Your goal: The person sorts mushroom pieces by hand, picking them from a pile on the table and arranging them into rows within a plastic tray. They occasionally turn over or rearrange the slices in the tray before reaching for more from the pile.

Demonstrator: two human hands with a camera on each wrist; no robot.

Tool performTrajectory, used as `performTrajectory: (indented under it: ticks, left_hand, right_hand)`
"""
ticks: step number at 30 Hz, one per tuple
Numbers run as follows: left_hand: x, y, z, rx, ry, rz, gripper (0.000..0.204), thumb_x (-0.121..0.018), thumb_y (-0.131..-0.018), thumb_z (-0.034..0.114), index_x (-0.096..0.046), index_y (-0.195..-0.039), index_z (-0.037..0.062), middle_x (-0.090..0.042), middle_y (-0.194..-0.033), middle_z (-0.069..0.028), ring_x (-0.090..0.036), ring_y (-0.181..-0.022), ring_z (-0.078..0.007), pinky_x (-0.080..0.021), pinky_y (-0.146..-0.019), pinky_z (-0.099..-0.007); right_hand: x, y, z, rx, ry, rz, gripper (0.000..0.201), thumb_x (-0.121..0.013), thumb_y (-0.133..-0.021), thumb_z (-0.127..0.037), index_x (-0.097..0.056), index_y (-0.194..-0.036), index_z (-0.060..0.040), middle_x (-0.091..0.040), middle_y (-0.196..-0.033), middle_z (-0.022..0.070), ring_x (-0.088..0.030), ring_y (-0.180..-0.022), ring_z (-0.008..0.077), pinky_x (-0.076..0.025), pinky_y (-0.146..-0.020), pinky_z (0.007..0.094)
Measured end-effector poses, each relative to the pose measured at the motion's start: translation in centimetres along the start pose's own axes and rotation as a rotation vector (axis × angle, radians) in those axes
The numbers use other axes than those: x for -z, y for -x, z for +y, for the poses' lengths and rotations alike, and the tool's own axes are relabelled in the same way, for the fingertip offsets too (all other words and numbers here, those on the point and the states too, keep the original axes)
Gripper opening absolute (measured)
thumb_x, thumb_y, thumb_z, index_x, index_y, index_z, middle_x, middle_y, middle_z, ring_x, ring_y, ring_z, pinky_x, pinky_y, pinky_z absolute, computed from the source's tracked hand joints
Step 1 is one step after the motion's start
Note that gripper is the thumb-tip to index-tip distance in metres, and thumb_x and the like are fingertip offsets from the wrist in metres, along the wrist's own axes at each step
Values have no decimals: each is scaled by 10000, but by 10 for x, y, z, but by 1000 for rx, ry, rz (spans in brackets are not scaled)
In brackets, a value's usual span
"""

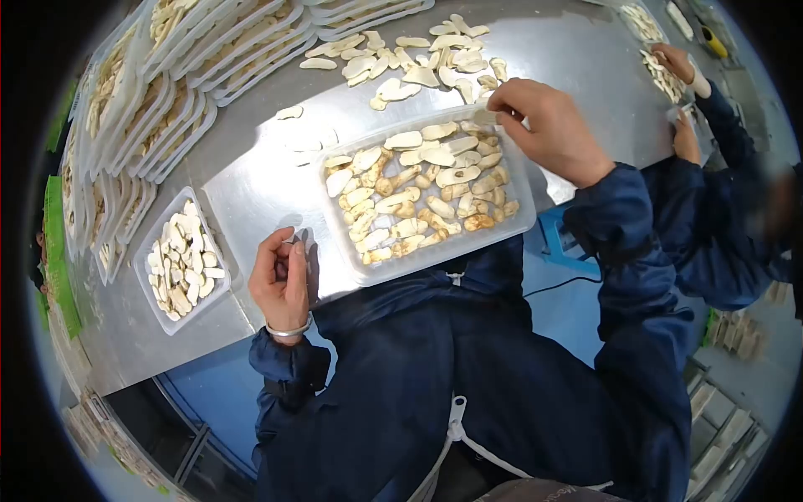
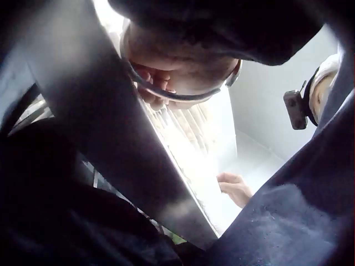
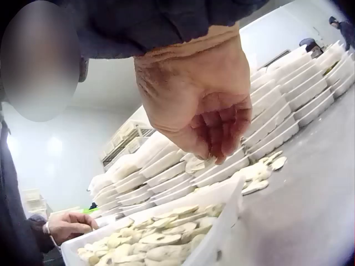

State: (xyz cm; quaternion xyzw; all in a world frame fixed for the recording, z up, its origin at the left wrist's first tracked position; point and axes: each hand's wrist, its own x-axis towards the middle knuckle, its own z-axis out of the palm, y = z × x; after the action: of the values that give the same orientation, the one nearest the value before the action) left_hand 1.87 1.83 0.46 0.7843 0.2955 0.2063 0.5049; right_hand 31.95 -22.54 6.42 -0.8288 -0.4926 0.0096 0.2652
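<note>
A white rectangular tray (image 1: 364,272) of pale mushroom-like slices (image 1: 458,176) lies at the table's front edge. Above its far right corner, the right hand (image 1: 548,132) pinches a pale slice (image 3: 198,165), seen at the fingertips in the right wrist view. Left of the tray, the left hand (image 1: 283,280) has loosely bent fingers with nothing visible between them; whether it touches the table cannot be told. Beyond the tray's far edge lies a loose pile of slices (image 1: 422,74).
A smaller tray (image 1: 171,328) of slices stands at the left. Stacked filled trays (image 1: 180,125) rise at the back left. A few slices (image 1: 290,112) lie on the metal table (image 1: 242,180). At the right, another person's hand (image 1: 674,65) is over more slices.
</note>
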Motion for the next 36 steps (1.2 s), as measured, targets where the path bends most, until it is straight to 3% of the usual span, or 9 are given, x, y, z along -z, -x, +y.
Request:
performTrajectory:
  ticks: [4,10,16,20,23,27,28,31,36]
  left_hand:
    - [-2,3,1,-17,18,16,200,-634,-944,48,-644,-1134,-13,-561,-773,33,-440,-651,-20,-366,-583,-180]
    - [-3,4,3,-32,-8,24,188,-629,-947,48,-642,-1122,-18,-554,-785,26,-447,-663,-30,-371,-592,-189]
    - [-5,6,7,-30,-39,29,167,-629,-947,54,-642,-1093,-24,-538,-788,15,-442,-669,-49,-366,-595,-203]
    - [-4,7,8,-59,-86,35,151,-621,-948,44,-637,-1080,-29,-539,-806,1,-442,-694,-62,-374,-614,-213]
    - [-5,13,10,-76,-82,48,122,-607,-945,30,-633,-1051,-26,-527,-827,-18,-458,-708,-80,-381,-624,-220]
    - [-5,13,10,-171,-188,44,105,-597,-931,26,-626,-1016,-28,-516,-819,-72,-508,-703,-152,-411,-637,-256]
    - [-8,14,6,-182,-144,68,85,-582,-943,30,-612,-1000,-26,-500,-834,-42,-457,-706,-113,-377,-632,-243]
    - [-7,12,-2,-245,-184,79,76,-580,-941,30,-616,-972,-29,-485,-816,-43,-438,-668,-118,-370,-606,-255]
    - [-9,11,-4,-264,-169,85,92,-579,-947,38,-628,-987,-29,-512,-830,-50,-484,-699,-117,-398,-625,-253]
  right_hand:
    - [-11,0,-6,67,221,0,66,-608,-823,-50,-615,-886,-33,-623,-827,114,-613,-835,317,-476,-747,417]
    - [-17,4,-7,99,238,41,93,-621,-849,-37,-634,-941,-39,-622,-852,117,-602,-821,332,-469,-724,422]
    - [10,-6,29,-52,262,186,151,-622,-835,-57,-654,-982,-53,-616,-903,110,-618,-832,326,-498,-754,428]
    - [-1,-27,56,88,143,-71,239,-620,-854,-63,-659,-1089,-76,-617,-1001,117,-626,-852,349,-508,-752,424]
    - [-7,-35,64,51,154,-154,218,-604,-864,-93,-660,-1075,-85,-607,-971,116,-619,-870,352,-510,-756,426]
    - [-10,-35,69,86,143,-150,213,-590,-877,-113,-645,-1082,-88,-601,-947,136,-611,-874,363,-504,-750,452]
    - [-4,-33,61,71,164,-155,185,-589,-889,-120,-648,-1061,-83,-600,-942,138,-610,-868,367,-502,-745,455]
    - [-2,-30,63,58,110,-172,145,-572,-901,-123,-605,-1019,-45,-576,-955,165,-599,-892,377,-497,-785,463]
    - [-3,-18,75,-13,157,-73,151,-590,-858,-94,-597,-1004,-55,-588,-953,156,-603,-872,384,-489,-743,465]
